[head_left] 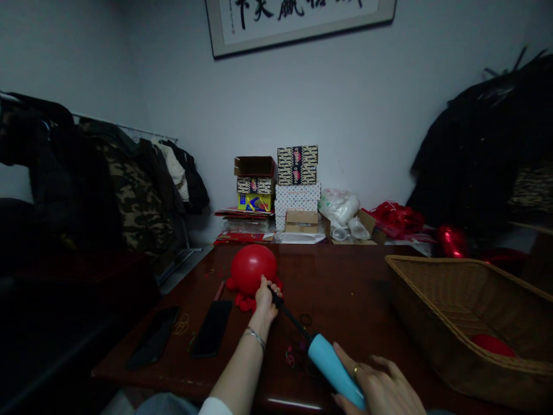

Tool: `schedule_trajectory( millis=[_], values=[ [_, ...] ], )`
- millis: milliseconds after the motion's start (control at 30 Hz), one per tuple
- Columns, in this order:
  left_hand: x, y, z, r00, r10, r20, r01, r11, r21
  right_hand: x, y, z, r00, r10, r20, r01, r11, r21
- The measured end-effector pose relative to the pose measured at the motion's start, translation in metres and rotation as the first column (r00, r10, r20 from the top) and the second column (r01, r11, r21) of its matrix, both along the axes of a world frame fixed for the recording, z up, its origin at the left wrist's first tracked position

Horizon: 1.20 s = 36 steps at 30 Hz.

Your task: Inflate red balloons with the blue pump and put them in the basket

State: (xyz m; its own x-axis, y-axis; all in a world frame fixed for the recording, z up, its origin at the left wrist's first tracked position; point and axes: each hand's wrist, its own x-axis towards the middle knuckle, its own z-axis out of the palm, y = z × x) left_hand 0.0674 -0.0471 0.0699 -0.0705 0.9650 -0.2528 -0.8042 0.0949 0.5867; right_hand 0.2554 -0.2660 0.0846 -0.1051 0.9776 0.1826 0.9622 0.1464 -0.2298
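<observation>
A round, partly inflated red balloon [254,266] is over the table, its neck pinched in my left hand [265,300] around the black nozzle of a balloon pump. The light-blue body of that balloon pump [332,366] slants down toward me, and my right hand [380,383] grips its near end, some fingers loosely spread. Bunched beneath and behind the inflated balloon are limp red balloons [245,303]; how many I cannot tell. Small rubber bands and dark, coloured bits [290,356] lie below the pump's shaft.
Two dark phones [211,328] lie to the left on the brown table [337,276], with thin rubber bands [181,324] between them. At right stands a wicker basket [415,305] holding a red balloon [493,344]. Stacked boxes [298,199] and plastic bags [340,206] sit beyond the far edge.
</observation>
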Motion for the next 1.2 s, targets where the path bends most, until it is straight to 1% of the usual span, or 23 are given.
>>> schedule_trajectory(
  millis=[167,267,467,633,800,933,1033,1100,1200],
  values=[
    [0.003,-0.004,0.006,1.0,0.005,0.024,-0.005,1.0,0.02,-0.005,0.003,0.015,1.0,0.014,-0.004,-0.015,0.999,-0.037],
    [0.006,-0.008,0.007,1.0,-0.004,0.029,0.003,1.0,0.025,-0.014,0.009,0.024,1.0,0.009,0.012,-0.009,1.0,-0.017],
    [0.019,-0.021,0.006,0.999,-0.029,0.025,0.028,0.999,0.014,-0.035,0.028,0.031,0.999,-0.028,0.041,0.028,1.0,-0.009],
    [0.029,-0.028,0.003,0.998,-0.067,-0.005,0.067,0.998,0.001,-0.046,0.046,0.026,0.999,-0.026,0.042,0.024,0.998,0.049],
    [0.028,-0.026,0.001,0.997,-0.067,-0.039,0.067,0.998,0.003,-0.049,0.05,0.019,0.999,-0.026,0.041,0.024,0.998,0.055],
    [0.026,-0.023,0.0,0.998,-0.057,-0.035,0.057,0.998,0.004,-0.049,0.043,0.021,0.998,-0.036,0.044,0.034,0.998,0.049],
    [0.022,-0.018,-0.002,0.998,-0.047,-0.033,0.048,0.999,0.004,-0.044,0.033,0.021,0.999,-0.031,0.038,0.031,0.999,0.014],
    [0.017,-0.013,-0.004,0.999,-0.038,-0.031,0.039,0.999,0.015,-0.036,0.025,0.017,1.0,-0.007,0.029,0.007,1.0,-0.004],
    [0.008,-0.006,-0.007,0.999,-0.036,-0.027,0.037,0.999,0.022,-0.019,0.013,0.008,1.0,0.023,0.021,-0.023,1.0,-0.007]
  ],
)
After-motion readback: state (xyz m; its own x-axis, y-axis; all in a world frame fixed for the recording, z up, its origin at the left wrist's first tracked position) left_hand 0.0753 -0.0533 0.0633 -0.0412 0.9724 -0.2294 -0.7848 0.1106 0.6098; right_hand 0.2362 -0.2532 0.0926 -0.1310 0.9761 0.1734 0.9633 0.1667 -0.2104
